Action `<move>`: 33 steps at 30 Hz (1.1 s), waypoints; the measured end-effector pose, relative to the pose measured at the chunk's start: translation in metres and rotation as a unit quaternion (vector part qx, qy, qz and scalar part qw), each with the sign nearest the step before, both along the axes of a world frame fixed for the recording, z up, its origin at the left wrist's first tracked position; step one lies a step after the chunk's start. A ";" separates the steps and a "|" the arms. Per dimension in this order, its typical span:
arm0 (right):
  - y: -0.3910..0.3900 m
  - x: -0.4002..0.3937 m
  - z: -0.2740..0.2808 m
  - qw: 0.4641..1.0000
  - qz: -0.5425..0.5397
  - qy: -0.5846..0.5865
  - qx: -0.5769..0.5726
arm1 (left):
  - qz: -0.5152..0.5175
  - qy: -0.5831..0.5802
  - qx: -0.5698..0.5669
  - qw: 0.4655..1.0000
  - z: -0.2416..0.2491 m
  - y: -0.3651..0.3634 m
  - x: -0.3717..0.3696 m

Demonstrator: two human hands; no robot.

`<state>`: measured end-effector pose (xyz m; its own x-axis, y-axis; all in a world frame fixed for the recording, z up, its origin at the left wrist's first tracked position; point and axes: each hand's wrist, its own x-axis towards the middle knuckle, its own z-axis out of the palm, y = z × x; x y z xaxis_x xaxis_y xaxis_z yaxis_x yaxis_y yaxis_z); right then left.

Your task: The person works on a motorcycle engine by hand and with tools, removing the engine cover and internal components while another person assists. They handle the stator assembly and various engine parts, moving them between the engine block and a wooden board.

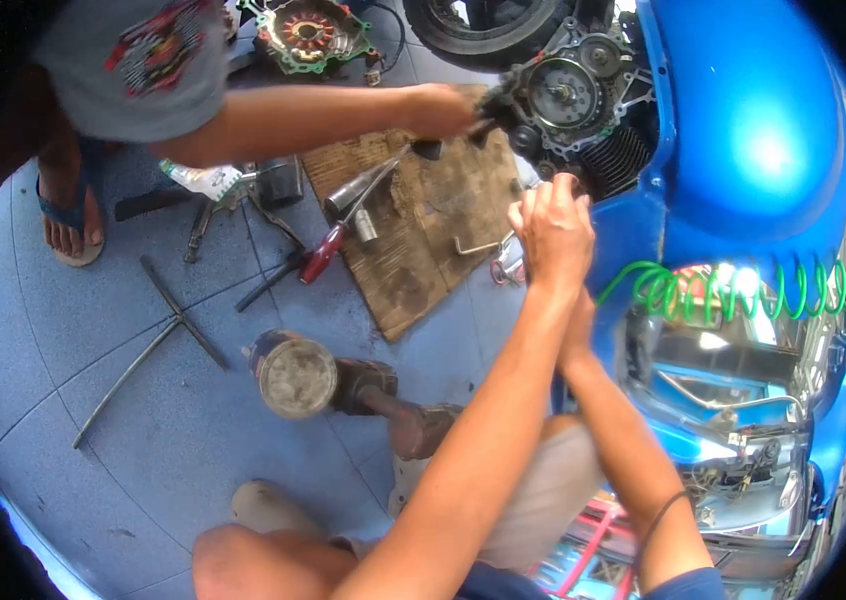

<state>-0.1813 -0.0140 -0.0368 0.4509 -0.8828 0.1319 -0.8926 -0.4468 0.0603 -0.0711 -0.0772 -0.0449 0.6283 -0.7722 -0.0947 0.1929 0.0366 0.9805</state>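
Note:
My left hand [555, 235] is closed at the lower edge of the blue body panel [763, 120], just below the finned cylinder [615, 162]. What its curled fingers hold is hidden. My right hand [578, 325] is mostly covered by my left wrist, beside the panel; its fingers do not show. Above my hands is the opened engine case [563, 92] with a round gear. A co-worker's hand [453, 110] reaches to the left side of that case, blurred, with a dark thing at its fingers.
Cardboard [393, 290] lies left of my hands, with sockets [351, 190] and a red-handled screwdriver [323, 255]. A cross wrench [181, 315] and a mallet-like round-faced object [298, 378] are nearer. A green coiled hose [723, 295] hangs right. An engine cover [308, 38] and tyre [478, 40] lie beyond.

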 end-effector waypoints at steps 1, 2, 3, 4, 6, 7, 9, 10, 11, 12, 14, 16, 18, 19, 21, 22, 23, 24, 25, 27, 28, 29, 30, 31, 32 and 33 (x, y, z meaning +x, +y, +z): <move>0.000 0.000 0.000 1.000 0.002 0.005 -0.010 | 0.004 0.001 -0.003 1.000 0.000 0.000 0.000; 0.000 0.000 0.000 1.000 0.000 0.005 -0.013 | 0.001 0.002 -0.006 1.000 0.000 0.000 0.000; 0.000 0.001 0.000 0.999 0.017 0.016 -0.026 | 0.000 0.002 -0.006 1.000 0.000 0.000 -0.001; 0.000 0.001 0.000 0.998 0.035 0.026 -0.037 | 0.000 0.002 -0.005 1.000 -0.001 -0.001 -0.001; -0.001 0.002 -0.001 0.999 0.035 0.008 -0.036 | 0.003 0.002 -0.008 1.000 -0.001 -0.001 -0.001; -0.001 0.003 -0.001 0.999 0.037 -0.010 -0.034 | 0.003 0.002 -0.007 1.000 -0.001 -0.001 -0.001; 0.000 0.002 -0.002 0.999 0.034 -0.014 -0.031 | 0.005 0.001 -0.005 1.000 -0.001 0.000 0.000; 0.000 0.001 -0.002 0.999 0.030 -0.018 -0.029 | -0.001 0.001 -0.002 1.000 0.000 0.000 0.000; 0.000 0.001 -0.002 0.999 0.031 -0.018 -0.029 | -0.006 0.001 0.002 1.000 0.000 0.000 0.001; 0.000 0.002 -0.002 0.999 0.026 -0.024 -0.024 | -0.005 0.001 0.002 1.000 0.000 0.000 0.001; 0.000 0.002 -0.001 0.999 0.022 -0.030 -0.020 | -0.003 -0.002 0.000 1.000 0.000 0.000 0.001; 0.000 0.001 -0.001 0.999 0.021 -0.024 -0.019 | -0.002 -0.001 -0.001 1.000 0.000 0.000 0.001; -0.001 0.001 0.000 0.999 0.023 -0.019 -0.021 | -0.002 -0.001 -0.003 1.000 0.000 0.000 0.001; -0.001 0.002 0.000 0.999 0.025 -0.013 -0.023 | -0.002 -0.003 -0.002 1.000 0.000 0.000 0.001; 0.000 0.005 0.001 0.999 0.022 -0.006 -0.024 | -0.003 -0.005 -0.003 1.000 0.000 0.000 0.000; 0.000 0.006 0.002 1.000 0.020 0.001 -0.024 | -0.003 -0.003 -0.003 1.000 -0.001 0.000 0.000; 0.000 0.006 0.001 1.000 0.018 0.001 -0.025 | -0.003 -0.002 -0.004 1.000 0.000 0.000 0.000; 0.000 0.007 0.001 0.999 0.023 -0.002 -0.032 | -0.004 -0.002 -0.005 1.000 0.000 0.000 0.000; 0.000 0.007 0.001 0.999 0.029 -0.005 -0.039 | -0.002 0.000 -0.006 1.000 0.000 0.000 0.000; 0.000 0.008 0.001 0.999 0.020 -0.009 -0.032 | 0.000 0.000 -0.007 1.000 -0.001 0.000 0.001; 0.000 0.009 0.001 1.000 0.012 -0.012 -0.025 | -0.004 0.000 -0.006 1.000 -0.001 -0.001 0.001; 0.000 0.009 0.001 1.000 0.012 -0.012 -0.025 | -0.009 0.000 -0.005 1.000 -0.001 -0.001 0.001; 0.000 0.010 0.001 0.999 0.023 -0.010 -0.033 | -0.009 0.000 -0.005 1.000 -0.001 -0.001 0.001; 0.000 0.010 0.002 0.999 0.034 -0.008 -0.040 | -0.009 0.000 -0.004 1.000 -0.001 -0.001 0.001; 0.000 0.010 0.001 0.999 0.034 -0.008 -0.040 | -0.011 -0.001 -0.003 1.000 -0.001 -0.001 0.001; 0.000 0.010 0.001 0.999 0.029 -0.016 -0.039 | -0.011 -0.001 -0.003 1.000 -0.001 -0.001 0.001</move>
<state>-0.1709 -0.0139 -0.0356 0.4960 -0.8412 0.2152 -0.8670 -0.4936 0.0683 -0.0702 -0.0779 -0.0454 0.6114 -0.7864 -0.0881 0.1910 0.0385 0.9808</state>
